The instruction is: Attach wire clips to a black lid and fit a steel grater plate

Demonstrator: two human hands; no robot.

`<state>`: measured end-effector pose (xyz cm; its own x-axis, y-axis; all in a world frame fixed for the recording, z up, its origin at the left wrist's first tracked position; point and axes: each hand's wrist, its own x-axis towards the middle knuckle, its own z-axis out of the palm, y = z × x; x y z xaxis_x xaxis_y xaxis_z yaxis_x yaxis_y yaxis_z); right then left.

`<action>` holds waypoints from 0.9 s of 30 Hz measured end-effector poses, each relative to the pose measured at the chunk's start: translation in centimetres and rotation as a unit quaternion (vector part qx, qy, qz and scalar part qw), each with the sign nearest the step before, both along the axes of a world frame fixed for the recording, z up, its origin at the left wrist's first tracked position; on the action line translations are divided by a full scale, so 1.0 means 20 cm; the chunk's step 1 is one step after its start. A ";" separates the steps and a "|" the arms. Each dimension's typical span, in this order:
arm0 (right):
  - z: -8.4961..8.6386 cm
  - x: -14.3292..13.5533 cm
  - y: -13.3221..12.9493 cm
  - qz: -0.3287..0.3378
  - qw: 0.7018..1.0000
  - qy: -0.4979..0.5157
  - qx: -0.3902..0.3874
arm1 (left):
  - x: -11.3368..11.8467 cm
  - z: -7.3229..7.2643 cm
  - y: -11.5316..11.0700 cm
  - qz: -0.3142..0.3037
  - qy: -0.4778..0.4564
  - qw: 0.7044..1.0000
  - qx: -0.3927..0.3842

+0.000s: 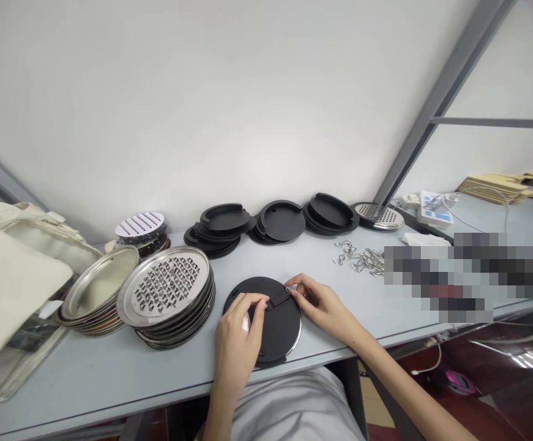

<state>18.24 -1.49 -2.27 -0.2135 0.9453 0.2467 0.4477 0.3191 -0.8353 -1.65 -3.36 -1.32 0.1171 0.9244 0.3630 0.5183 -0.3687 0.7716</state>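
Note:
In front of me on the table lies a round black plastic disc [278, 334] with a shiny metal rim showing along its lower right edge. My left hand [238, 327] rests over its left part, thumb and forefinger pinched near the middle beside a raised black tab [281, 295]. What they hold, if anything, is too small to make out; something white shows under the fingers. At the disc's upper right edge my right hand [319, 304] pinches a small shiny metal wire clip [288, 290] between thumb and forefinger.
Left stand a stack of metal grater discs [169, 288] and a stack of round metal plates [103, 282]. Black round covers [284, 220] lie in piles along the wall. Loose wire clips [369, 262] and a grater disc [380, 215] lie right. A beige bag [13, 275] sits far left.

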 end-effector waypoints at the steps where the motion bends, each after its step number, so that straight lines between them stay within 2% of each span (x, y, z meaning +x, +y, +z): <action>1: 0.00 0.00 0.00 0.000 1.000 0.000 0.000 | 0.00 0.00 0.00 -0.002 0.009 1.000 -0.002; 7: 0.01 -0.02 0.00 -0.002 1.000 -0.022 -0.005 | 0.01 -0.01 0.00 0.000 0.052 0.999 0.002; 18: 0.02 -0.03 -0.01 0.026 0.999 -0.036 -0.004 | 0.01 -0.01 -0.01 0.006 0.067 0.998 0.000; 27: 0.01 -0.01 -0.02 0.006 1.000 0.019 -0.022 | 0.01 -0.01 -0.01 0.007 0.058 0.998 0.008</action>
<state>17.94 -1.82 -2.17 -0.2159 0.9528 0.2135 0.4123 0.2872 -0.8646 -1.41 -3.61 -1.61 0.1455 0.9209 0.3617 0.6090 -0.3715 0.7008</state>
